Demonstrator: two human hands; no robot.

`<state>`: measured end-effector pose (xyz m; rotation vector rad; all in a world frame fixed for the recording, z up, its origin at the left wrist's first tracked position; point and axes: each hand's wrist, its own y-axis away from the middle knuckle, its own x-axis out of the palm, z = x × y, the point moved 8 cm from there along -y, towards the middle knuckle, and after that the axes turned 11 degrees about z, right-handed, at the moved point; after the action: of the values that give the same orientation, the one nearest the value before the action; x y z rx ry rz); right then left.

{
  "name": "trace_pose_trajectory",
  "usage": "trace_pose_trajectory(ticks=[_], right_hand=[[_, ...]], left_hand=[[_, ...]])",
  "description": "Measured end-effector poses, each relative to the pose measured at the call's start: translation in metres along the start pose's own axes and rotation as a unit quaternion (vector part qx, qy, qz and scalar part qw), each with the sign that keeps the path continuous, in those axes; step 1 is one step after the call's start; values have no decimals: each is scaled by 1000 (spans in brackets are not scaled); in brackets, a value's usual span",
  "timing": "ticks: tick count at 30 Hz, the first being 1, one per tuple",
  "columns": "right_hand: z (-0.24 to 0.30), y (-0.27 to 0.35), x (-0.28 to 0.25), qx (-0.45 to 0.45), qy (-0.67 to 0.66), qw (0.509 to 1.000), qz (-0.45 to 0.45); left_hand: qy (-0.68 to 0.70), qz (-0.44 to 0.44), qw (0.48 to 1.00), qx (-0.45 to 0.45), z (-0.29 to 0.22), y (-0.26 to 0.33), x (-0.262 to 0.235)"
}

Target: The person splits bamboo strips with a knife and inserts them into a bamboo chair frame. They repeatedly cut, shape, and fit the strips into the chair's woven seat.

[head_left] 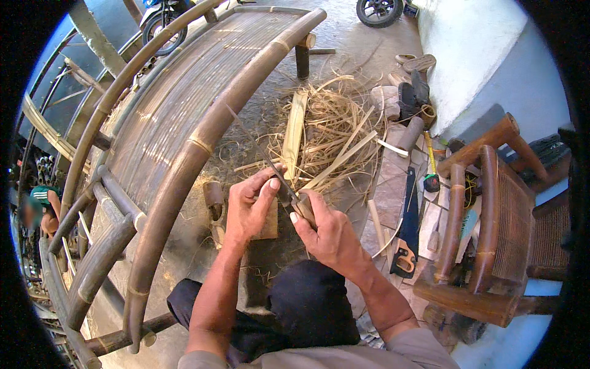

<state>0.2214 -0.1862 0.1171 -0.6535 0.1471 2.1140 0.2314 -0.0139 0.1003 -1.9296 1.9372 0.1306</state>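
Far left: a bamboo bench frame [184, 123] lies beside the worker, its curved rails bent by the lens; another person crouches past it at the picture's edge.

Centre: the left hand [249, 206] pinches a thin bamboo strip [255, 147] between thumb and fingers, closed on it just ahead of the blade. The right hand [329, 237] is wrapped tight round the handle of a knife [289, 195], whose edge meets the strip directly before the left thumb.

Risk, as judged: if the blade slips or the strip splits suddenly, the edge could run into the left thumb. Splinters from the strip are a second hazard. The shavings pile [326, 132] on the floor could give poor footing.

Right: a handsaw [407, 234] lies on the floor with teeth exposed, near the knee, and a bamboo chair [485, 227] stands beside it.

No packages, labels or signs are discernible.
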Motion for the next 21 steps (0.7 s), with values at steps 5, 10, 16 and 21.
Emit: trace_pose_trajectory(ticks=[5,10,16,21], right_hand=[[3,0,-8,23,26,999,15],[5,7,-9,56,36,997,48],[-37,12,18,143,104,975,132],[-84,12,34,124,-16,985,119]], left_hand=[[-150,-286,941,104,-75,-13,-70],[-308,-222,867,322,-170,-60,-68],[-390,144,909,28,13,-108,17],[13,-135,986,98,37,-60,-25]])
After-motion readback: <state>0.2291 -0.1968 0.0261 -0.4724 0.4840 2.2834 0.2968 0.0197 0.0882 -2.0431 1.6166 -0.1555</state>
